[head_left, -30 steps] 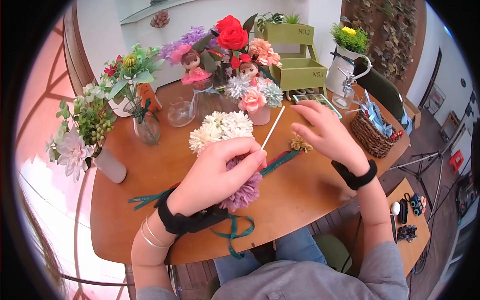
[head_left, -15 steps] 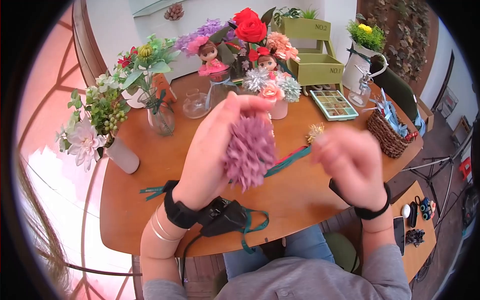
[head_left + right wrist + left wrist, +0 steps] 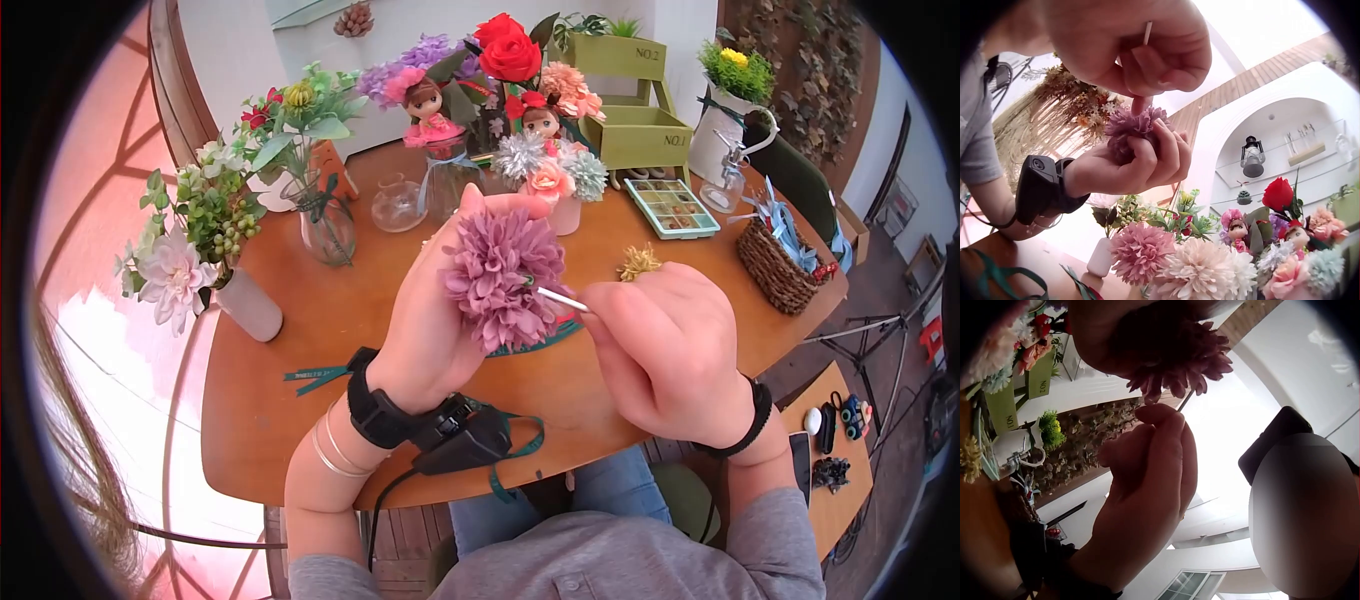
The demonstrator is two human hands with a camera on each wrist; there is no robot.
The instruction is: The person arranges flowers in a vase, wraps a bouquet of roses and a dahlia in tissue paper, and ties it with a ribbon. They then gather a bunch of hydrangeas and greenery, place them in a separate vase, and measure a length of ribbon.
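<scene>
Turned toward the head camera, a purple artificial flower head point(image 3: 500, 275) lies in my left hand point(image 3: 415, 315). In the right wrist view, curled fingers point(image 3: 1141, 156) of that hand wrap around its petals. My right hand point(image 3: 668, 350) pinches a thin white stick point(image 3: 562, 298) between thumb and index finger. The far tip of the stick meets the green centre of the flower. Seen from the left wrist, the right hand point(image 3: 1147, 469) is close beside the petals point(image 3: 1194, 369).
A dark green ribbon point(image 3: 520, 435) and a gold tinsel tuft point(image 3: 637, 262) lie on the wooden table point(image 3: 300, 420). Behind stand vases of flowers, a glass jar point(image 3: 398, 203), a compartment box point(image 3: 672, 208) and a wicker basket point(image 3: 780, 265). Pale flowers point(image 3: 1200, 272) sit beyond the hands.
The white stick, earlier pinched in my left hand, is now in my right hand. My left hand has turned over and brings the purple flower up. The right hand has come in to it.
</scene>
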